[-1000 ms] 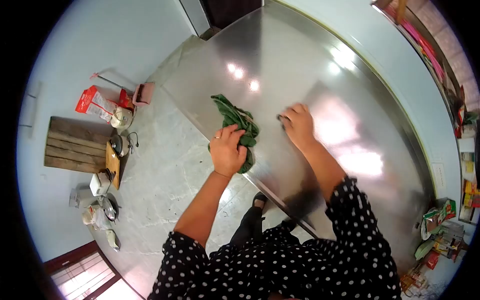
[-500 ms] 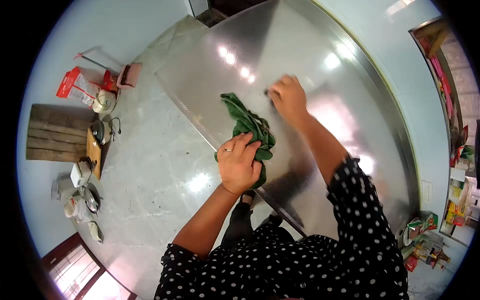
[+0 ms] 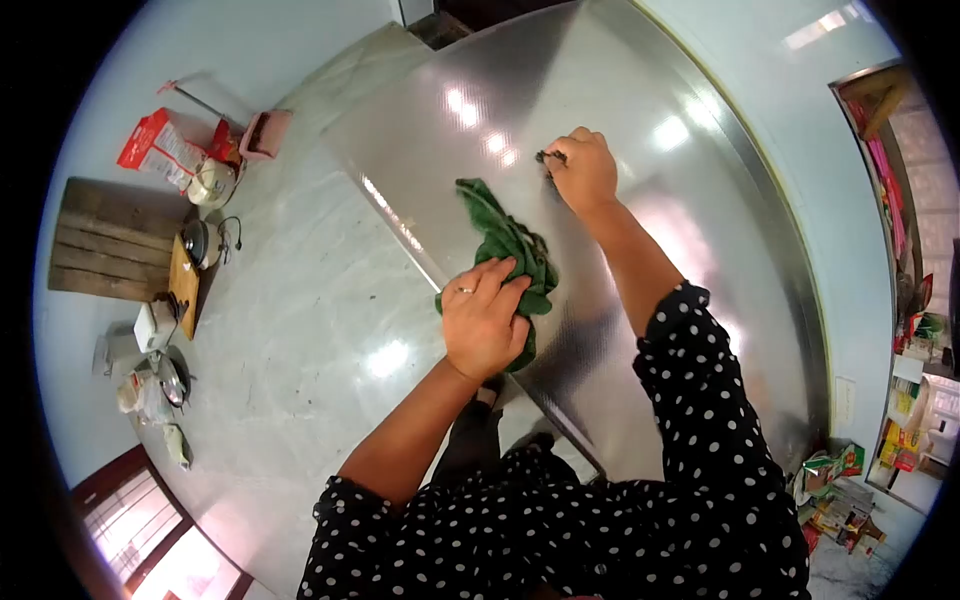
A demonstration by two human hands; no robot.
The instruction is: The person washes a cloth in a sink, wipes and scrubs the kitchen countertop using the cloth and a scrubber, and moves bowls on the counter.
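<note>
A crumpled dark green cloth (image 3: 510,240) lies on the shiny metal surface (image 3: 640,290), close to its left edge. My left hand (image 3: 485,320) rests on the cloth's lower part, fingers close together over its folds, with a ring on one finger. Farther up and to the right, my right hand (image 3: 583,170) is closed, its fingers pinched round a small dark object (image 3: 550,157). Most of that object is hidden by the fingers, so I cannot make out what it is.
Along the left wall are a pink dustpan (image 3: 267,134), a red and white bag (image 3: 160,148), a rice cooker (image 3: 202,243), a wooden board (image 3: 184,285) and a lidded pan (image 3: 172,380). Packets (image 3: 835,470) and a shelf (image 3: 908,430) stand at the right.
My right hand has moved up and slightly left over the metal surface, still closed on the small dark object. My left hand stays on the cloth. The view has shifted.
</note>
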